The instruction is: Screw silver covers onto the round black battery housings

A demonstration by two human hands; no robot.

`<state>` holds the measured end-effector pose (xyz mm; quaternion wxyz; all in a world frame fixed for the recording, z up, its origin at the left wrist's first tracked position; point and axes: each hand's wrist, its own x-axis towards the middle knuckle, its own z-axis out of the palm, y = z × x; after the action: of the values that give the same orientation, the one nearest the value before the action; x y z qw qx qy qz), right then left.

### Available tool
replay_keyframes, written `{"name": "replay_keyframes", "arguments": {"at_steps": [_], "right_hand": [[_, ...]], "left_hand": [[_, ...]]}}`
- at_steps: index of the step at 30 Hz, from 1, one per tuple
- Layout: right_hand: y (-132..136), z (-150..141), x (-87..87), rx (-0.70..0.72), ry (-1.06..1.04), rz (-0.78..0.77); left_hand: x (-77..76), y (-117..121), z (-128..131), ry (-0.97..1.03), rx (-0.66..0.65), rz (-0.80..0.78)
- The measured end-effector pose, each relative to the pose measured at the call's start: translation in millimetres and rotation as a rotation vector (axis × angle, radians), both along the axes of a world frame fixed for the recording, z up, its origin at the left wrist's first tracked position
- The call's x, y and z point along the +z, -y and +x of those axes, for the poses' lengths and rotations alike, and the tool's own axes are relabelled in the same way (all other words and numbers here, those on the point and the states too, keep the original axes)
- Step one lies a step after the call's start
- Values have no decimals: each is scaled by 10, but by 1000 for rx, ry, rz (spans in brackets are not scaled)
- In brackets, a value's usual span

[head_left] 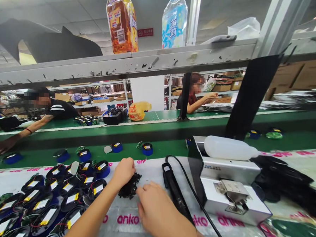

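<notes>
A small heap of tiny black parts [129, 188] lies on the printed plastic sheeting between my hands. My left hand [124, 170] is at the heap's far left edge, its fingers curled closed; whatever they hold is hidden. On the heap's right side, my right hand [153, 205] has its fingers bent and drawn together, with the tips at the edge of the black parts. Any piece in that pinch is too small to make out. Close by on the right lies a black handheld tool [175, 192] with a cable.
Several round blue-black housings [71, 198] with batteries and wires crowd the left. A silver machine [228, 186] carrying a white bottle [229, 147] stands right. Behind runs a green conveyor [161, 155] with more housings. Two people work across it. Drink bottles [122, 24] stand on the shelf overhead.
</notes>
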<state>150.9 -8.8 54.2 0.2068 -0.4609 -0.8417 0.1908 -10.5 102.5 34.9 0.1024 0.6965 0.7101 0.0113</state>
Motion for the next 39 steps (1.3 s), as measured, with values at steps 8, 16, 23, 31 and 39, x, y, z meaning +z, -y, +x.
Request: {"name": "replay_keyframes", "arguments": {"at_steps": [8,16,23,31,39], "right_hand": [[-77,243,-189,-25,-169,-117],[-72,238,-240,-31,-191,-163],[-68,302,-286,-11,-180,-183],[-83,332,-303,72,-253,-153],[-81,379,-280,66,-322,-183]], "left_hand": [[-20,-81,5,104,-6,-14],[65,124,51,365,-37,158],[-45,602,-102,908,-83,259],[-332,891,-106,1648,269,1],[-345,923,-84,1875,441,-366]]}}
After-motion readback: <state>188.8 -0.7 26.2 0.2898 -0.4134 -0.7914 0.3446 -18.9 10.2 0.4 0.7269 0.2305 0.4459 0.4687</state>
